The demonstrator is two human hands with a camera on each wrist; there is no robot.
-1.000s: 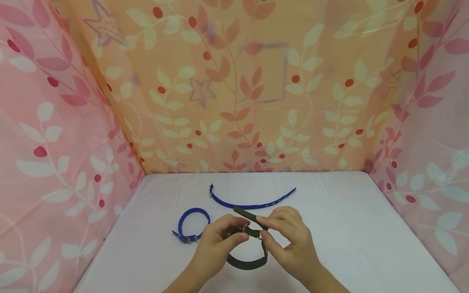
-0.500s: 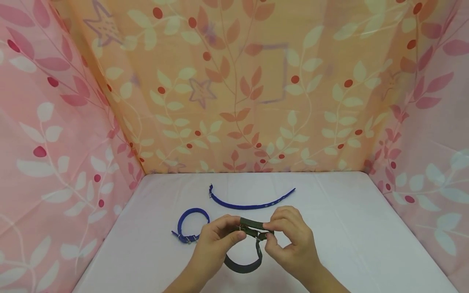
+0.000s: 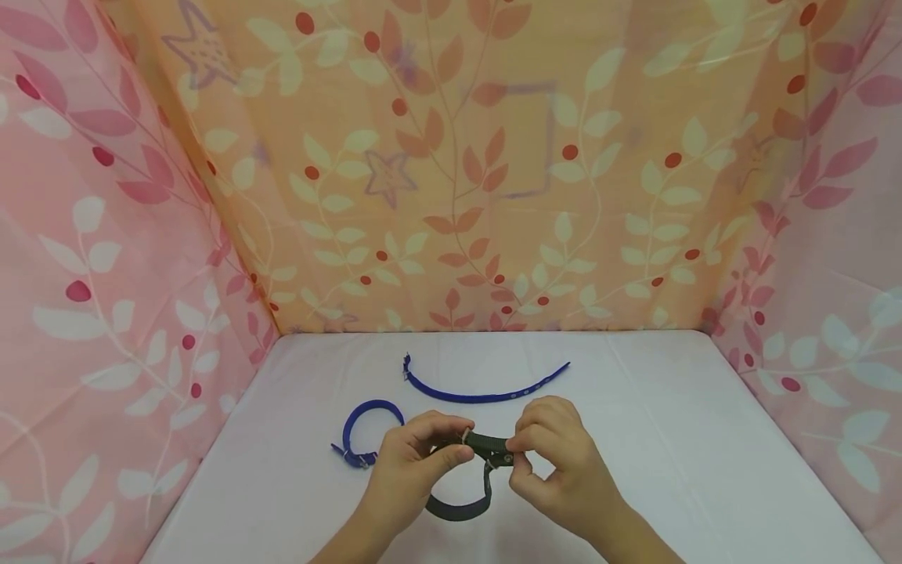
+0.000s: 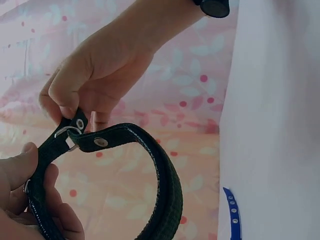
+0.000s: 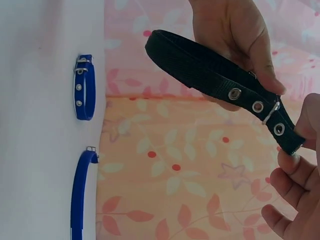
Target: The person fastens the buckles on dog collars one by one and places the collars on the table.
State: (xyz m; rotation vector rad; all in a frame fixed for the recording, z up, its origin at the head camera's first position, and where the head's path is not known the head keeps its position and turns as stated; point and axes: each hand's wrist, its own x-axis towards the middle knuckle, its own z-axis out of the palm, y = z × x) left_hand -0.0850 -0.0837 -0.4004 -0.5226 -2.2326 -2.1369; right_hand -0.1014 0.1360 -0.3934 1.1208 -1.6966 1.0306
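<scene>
Both hands hold a dark green collar (image 3: 460,512) above the table, its strap bent into a loop with metal eyelets. My left hand (image 3: 416,462) pinches it between thumb and fingers, beside a metal loop at the fingertips. With thumb and index finger, my right hand (image 3: 564,462) grips the other side, where the strap doubles over. In the right wrist view, a metal ring (image 5: 271,114) crosses the strap between two eyelets, and the right fingers pinch the strap's end. The left wrist view shows the collar's round loop (image 4: 172,190) hanging below the hands.
A buckled blue collar (image 3: 373,403) lies looped on the white table (image 3: 282,470), left of the hands. Farther back, another blue collar (image 3: 468,399) lies unfastened in a curve. Patterned cloth walls (image 3: 451,235) enclose the table at the back and both sides.
The strap's free end, which stuck up to the left, has come down flat against the collar, its tip now at my left fingertips. The hanging loop has shifted slightly left.
</scene>
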